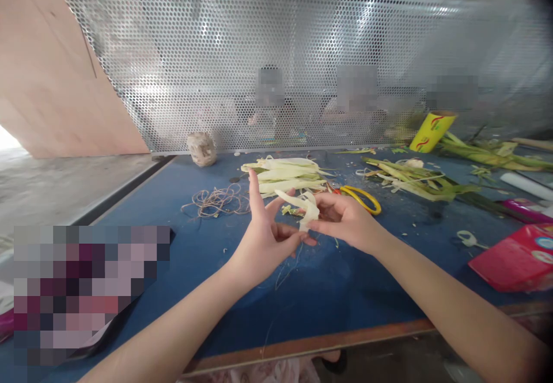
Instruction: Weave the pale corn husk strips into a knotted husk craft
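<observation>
- Clock directions are taken from the hands, at the centre of the view, above a blue table (345,308)
- The left hand (263,227) pinches the lower end of a pale husk strip (310,213) between thumb and curled fingers; its index finger points up towards 11 o'clock
- The right hand (352,222) grips the same strip from the 3 o'clock side with thumb and fingertips, so the two hands meet around it, while the strip's free end curls out towards 11 o'clock
- A thin thread (285,273) hangs below the hands at 7 o'clock
- At 12 o'clock, just beyond the fingers, lies a pile of pale husks (289,170)
- At 9 to 10 o'clock, a loose tangle of twine (213,201)
- Between 2 and 3 o'clock, a yellow handle loop (360,189), with greener husks (415,178) farther out
- At 2 o'clock, a yellow canister (432,132) leans, contents hidden
- Between 3 and 4 o'clock, a red packet (514,259), contents also hidden
- At 10 o'clock, a squat whitish object (201,148), jar or roll, I cannot tell
</observation>
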A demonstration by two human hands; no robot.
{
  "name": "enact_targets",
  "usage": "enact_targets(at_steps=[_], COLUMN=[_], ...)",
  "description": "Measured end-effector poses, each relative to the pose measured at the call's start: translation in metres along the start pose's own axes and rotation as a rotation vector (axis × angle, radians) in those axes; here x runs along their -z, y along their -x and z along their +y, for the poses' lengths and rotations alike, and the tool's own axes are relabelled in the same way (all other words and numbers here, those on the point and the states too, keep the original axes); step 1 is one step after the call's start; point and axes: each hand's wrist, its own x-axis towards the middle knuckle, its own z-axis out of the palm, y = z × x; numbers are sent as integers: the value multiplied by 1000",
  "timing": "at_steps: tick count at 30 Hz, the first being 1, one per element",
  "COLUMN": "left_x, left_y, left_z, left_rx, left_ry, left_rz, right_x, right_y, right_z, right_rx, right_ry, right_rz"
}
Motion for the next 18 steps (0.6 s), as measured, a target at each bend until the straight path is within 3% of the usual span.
enact_targets(at_steps=[18], left_x=[-2], left_y=[5], left_z=[-2], left_rx=[45], left_ry=[-26], left_rz=[-90], right_x=[-1], right_y=[-5], right_z=[-1], right_rx=[-66], right_ry=[-452], right_rz=[248])
